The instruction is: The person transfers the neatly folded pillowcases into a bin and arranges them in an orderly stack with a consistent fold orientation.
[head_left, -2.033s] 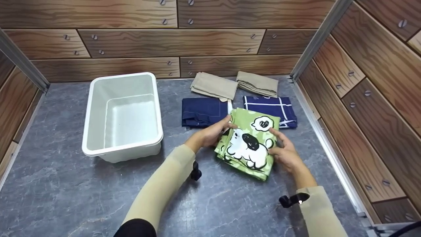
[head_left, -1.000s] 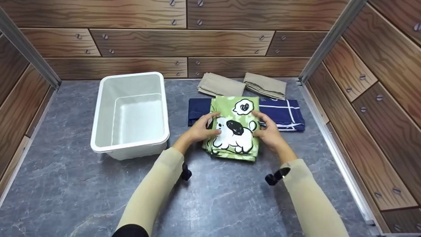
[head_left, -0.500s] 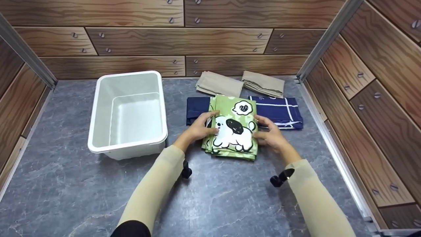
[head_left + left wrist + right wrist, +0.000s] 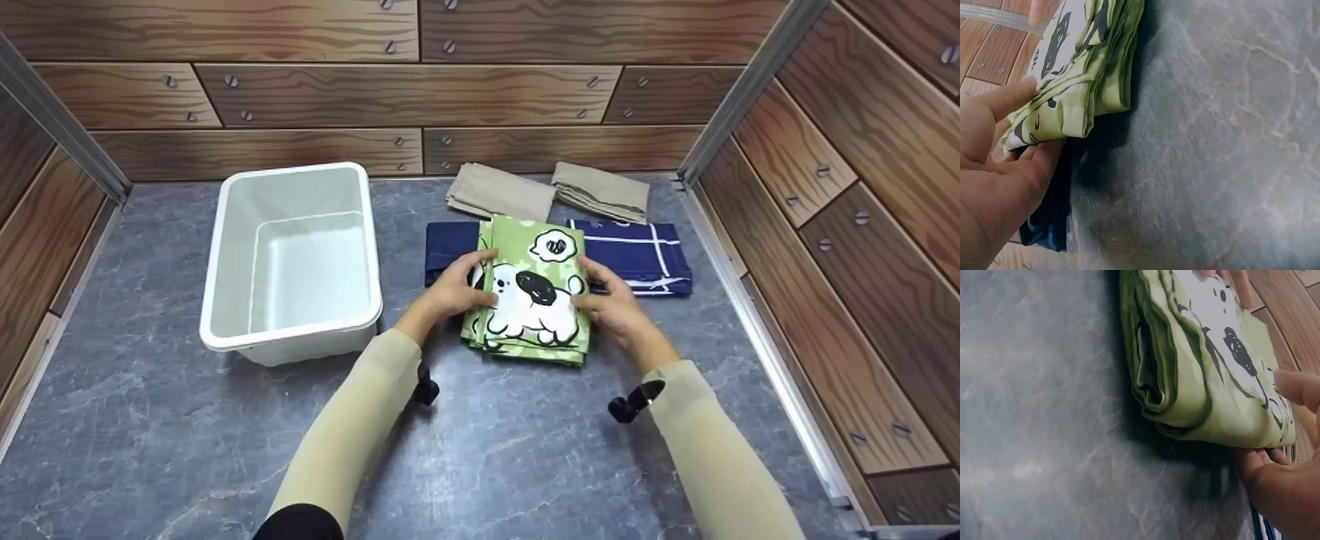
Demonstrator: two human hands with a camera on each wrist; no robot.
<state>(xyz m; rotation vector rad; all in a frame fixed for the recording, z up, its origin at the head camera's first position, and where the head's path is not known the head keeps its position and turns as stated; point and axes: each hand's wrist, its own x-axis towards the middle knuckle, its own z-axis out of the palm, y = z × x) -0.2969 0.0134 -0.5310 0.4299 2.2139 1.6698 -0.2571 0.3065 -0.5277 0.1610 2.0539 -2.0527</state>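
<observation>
The folded green cloth with the cartoon dog print (image 4: 531, 296) is sitting between the two hands, its far half lying over the inner ends of the two navy cloths. The left hand (image 4: 450, 292) is gripping its left edge, thumb on top and fingers tucked underneath, and the right hand (image 4: 611, 304) is gripping the right edge the same way; holding both sides like this is probably keeping the stacked layers from slipping apart. Just beyond the left hand a plain navy cloth (image 4: 448, 241) is lying flat, and beyond the right hand a navy cloth with white stripes (image 4: 637, 251). Further off, two folded beige cloths (image 4: 501, 193) (image 4: 601, 191) are resting near the wood-patterned back wall (image 4: 405, 82). To the left of the left hand a white plastic bin (image 4: 217, 255) is standing open on the grey marbled table (image 4: 150, 435), nothing lying between it and the cloth.
</observation>
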